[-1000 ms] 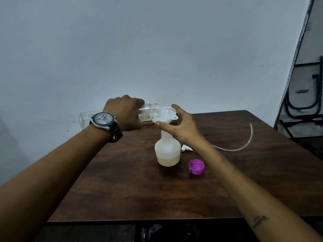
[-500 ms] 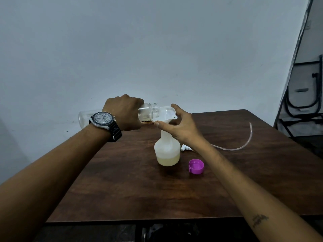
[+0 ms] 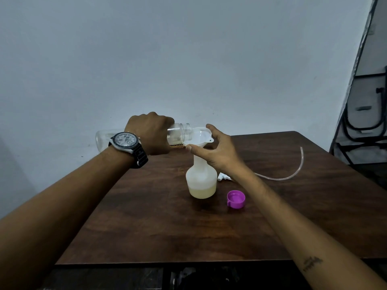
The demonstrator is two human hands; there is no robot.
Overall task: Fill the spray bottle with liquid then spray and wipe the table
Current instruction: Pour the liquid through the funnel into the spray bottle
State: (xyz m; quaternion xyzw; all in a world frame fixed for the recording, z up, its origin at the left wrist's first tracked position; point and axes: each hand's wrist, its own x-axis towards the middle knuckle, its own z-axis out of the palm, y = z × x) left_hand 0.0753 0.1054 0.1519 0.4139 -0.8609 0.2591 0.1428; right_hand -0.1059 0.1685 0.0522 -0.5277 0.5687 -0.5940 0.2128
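A white translucent spray bottle stands on the dark wooden table, with pale yellow liquid in its lower part. A white funnel sits in its neck. My right hand pinches the funnel's rim between thumb and fingers. My left hand grips a clear plastic bottle lying almost level, its open mouth over the funnel. The clear bottle looks nearly empty. The sprayer head lies behind my right wrist, mostly hidden, and its thin tube curves away to the right.
A purple cap lies open side up, right of the spray bottle. A pale wall stands close behind the table. Dark metal chair frames stand off the table's far right corner.
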